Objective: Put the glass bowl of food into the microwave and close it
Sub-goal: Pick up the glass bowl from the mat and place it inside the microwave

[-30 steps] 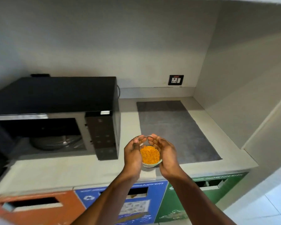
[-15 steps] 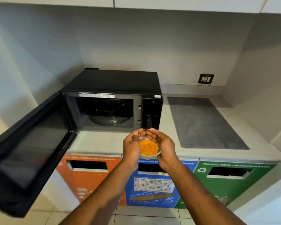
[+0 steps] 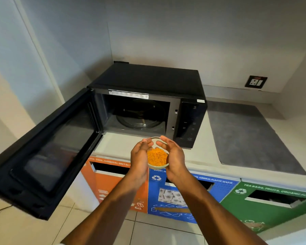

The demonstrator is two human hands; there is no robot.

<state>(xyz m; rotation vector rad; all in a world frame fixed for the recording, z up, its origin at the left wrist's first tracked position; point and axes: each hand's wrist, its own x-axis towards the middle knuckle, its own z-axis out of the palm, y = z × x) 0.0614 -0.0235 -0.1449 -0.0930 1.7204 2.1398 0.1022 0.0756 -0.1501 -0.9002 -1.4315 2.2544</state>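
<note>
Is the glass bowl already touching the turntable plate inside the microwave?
Apart. The head view shows the glass bowl held by the left hand and right hand outside the microwave, well clear of the turntable plate.

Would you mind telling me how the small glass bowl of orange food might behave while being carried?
The small clear glass bowl looks rigid and probably fragile and somewhat slippery, which may be why the left hand and right hand both cup it. The loose orange shreds could spill if it tilts.
</note>
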